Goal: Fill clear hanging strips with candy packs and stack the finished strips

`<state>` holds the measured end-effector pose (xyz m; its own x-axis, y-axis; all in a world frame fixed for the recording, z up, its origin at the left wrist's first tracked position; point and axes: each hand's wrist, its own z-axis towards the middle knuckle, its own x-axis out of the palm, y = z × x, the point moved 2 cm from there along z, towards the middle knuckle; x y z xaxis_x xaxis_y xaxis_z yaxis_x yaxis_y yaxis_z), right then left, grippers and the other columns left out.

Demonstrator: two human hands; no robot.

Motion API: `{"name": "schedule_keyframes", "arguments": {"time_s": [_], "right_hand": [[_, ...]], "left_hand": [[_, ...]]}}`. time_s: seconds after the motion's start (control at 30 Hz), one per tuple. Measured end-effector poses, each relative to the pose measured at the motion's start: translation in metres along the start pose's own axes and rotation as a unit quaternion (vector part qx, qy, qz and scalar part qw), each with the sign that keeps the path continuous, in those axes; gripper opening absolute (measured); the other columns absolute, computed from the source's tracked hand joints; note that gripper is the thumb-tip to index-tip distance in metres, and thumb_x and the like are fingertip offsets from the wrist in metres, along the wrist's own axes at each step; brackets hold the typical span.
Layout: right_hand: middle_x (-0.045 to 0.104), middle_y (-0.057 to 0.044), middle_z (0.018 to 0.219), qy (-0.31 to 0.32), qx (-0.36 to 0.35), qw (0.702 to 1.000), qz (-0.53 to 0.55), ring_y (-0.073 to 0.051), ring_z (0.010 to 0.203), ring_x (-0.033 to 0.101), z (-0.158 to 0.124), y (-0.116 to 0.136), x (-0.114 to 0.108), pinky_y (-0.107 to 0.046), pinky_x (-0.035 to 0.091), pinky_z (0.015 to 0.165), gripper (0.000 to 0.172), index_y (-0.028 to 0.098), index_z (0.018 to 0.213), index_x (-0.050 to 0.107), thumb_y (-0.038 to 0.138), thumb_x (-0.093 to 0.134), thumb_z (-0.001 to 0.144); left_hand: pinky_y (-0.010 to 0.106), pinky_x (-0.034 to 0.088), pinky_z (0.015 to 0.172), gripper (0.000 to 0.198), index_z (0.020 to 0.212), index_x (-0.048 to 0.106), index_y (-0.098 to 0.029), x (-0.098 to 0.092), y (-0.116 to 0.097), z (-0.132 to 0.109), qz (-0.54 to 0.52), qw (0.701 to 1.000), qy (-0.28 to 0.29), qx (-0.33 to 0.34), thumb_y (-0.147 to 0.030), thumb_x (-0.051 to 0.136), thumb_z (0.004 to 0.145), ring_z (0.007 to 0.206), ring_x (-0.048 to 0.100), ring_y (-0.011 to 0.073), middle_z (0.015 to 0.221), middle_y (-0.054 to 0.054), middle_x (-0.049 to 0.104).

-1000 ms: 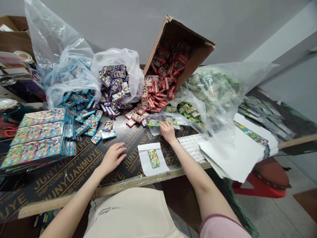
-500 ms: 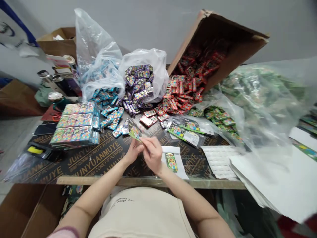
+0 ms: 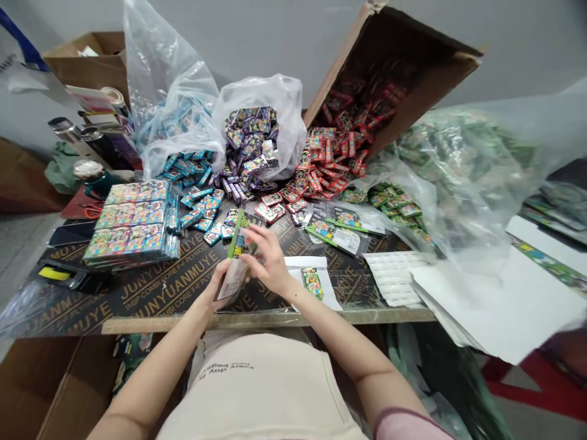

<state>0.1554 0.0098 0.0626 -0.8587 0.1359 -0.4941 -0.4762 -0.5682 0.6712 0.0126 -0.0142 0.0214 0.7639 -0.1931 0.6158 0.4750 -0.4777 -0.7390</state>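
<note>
A printed plastic pouch with a green and black band stands tilted between my hands, its lower part pale with small print. My left hand grips its lower left edge, thumb in front. At its right side my right hand is closed on the pouch with thumb and bent fingers. To the right of that hand, a green picture packet lies on a white sheet. Loose blue packets lie just beyond the pouch, and more printed pouches rest farther right.
Purple packets spill from a plastic bag; red ones spill from a tipped carton. Stacked colourful packs, a phone and a tape dispenser stand left. A white sticker sheet and large papers lie right.
The pouch has come lower and nearer to me, turned upright with its printed side showing. My left hand has moved down and left; my right hand's fingers have shifted on the pouch.
</note>
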Motion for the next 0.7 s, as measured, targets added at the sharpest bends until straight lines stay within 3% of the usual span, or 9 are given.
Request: {"name": "schedule_keyframes", "arguments": {"time_s": [0.07,0.13,0.27,0.4,0.53,0.63,0.7], "right_hand": [[0.057,-0.009,0.117,-0.033,0.048,0.998,0.008,-0.024,0.11,0.052,0.003,-0.006,-0.007,-0.04,0.042,0.096,0.038,0.023,0.121,0.055,0.038,0.06,0.086],[0.059,-0.007,0.104,-0.023,0.076,0.996,0.029,-0.023,0.098,0.055,0.007,-0.013,-0.012,-0.037,0.045,0.086,0.042,0.022,0.111,0.056,0.04,0.07,0.076],[0.055,0.0,0.08,0.043,0.093,0.993,0.055,-0.016,0.074,0.051,0.014,-0.021,-0.016,-0.029,0.043,0.068,0.043,0.02,0.088,0.057,0.043,0.081,0.061],[0.055,0.0,0.071,0.153,0.048,0.985,0.061,-0.015,0.069,0.049,0.018,-0.017,-0.018,-0.027,0.04,0.066,0.038,0.018,0.066,0.054,0.049,0.077,0.066],[0.064,-0.002,0.078,0.283,0.0,0.958,0.053,-0.019,0.076,0.056,0.02,-0.012,-0.02,-0.031,0.043,0.074,0.04,0.018,0.085,0.065,0.046,0.081,0.061],[0.068,-0.003,0.086,0.32,0.003,0.945,0.074,-0.02,0.078,0.06,0.023,-0.012,-0.019,-0.034,0.047,0.078,0.057,0.02,0.109,0.063,0.043,0.082,0.06],[0.068,-0.003,0.092,0.304,0.016,0.947,0.103,-0.021,0.083,0.061,0.026,-0.013,-0.017,-0.035,0.048,0.081,0.063,0.023,0.117,0.061,0.044,0.081,0.061]], "left_hand": [[0.027,0.046,0.071,0.047,0.093,0.07,-0.012,-0.003,0.003,-0.005,0.045,0.998,0.048,-0.019,-0.053,0.059,0.074,0.078,0.06,0.0182,0.091,0.01,0.069],[0.027,0.045,0.071,0.048,0.102,0.069,-0.013,-0.006,0.007,-0.008,0.076,0.993,0.086,-0.031,-0.048,0.062,0.07,0.081,0.06,0.0183,0.104,0.011,0.068],[0.03,0.045,0.078,0.054,0.112,0.065,-0.017,-0.019,0.019,-0.006,0.071,0.993,0.084,-0.052,-0.041,0.066,0.064,0.09,0.062,0.0219,0.107,0.01,0.067],[0.03,0.044,0.077,0.067,0.121,0.06,-0.021,-0.028,0.02,-0.004,0.08,0.993,0.07,-0.051,-0.039,0.072,0.058,0.092,0.062,0.0229,0.104,0.007,0.068],[0.027,0.042,0.076,0.06,0.115,0.065,-0.017,-0.025,0.008,-0.013,0.105,0.993,0.05,0.004,-0.037,0.075,0.059,0.087,0.06,0.0197,0.101,0.007,0.069],[0.024,0.041,0.069,0.049,0.105,0.068,-0.013,-0.019,0.003,-0.021,0.108,0.993,0.04,-0.021,-0.036,0.075,0.063,0.07,0.058,0.0143,0.086,0.006,0.069],[0.023,0.039,0.061,0.043,0.101,0.069,-0.012,-0.016,0.001,-0.025,0.115,0.993,0.014,-0.03,-0.036,0.074,0.065,0.059,0.053,0.0109,0.075,0.003,0.067]]}}
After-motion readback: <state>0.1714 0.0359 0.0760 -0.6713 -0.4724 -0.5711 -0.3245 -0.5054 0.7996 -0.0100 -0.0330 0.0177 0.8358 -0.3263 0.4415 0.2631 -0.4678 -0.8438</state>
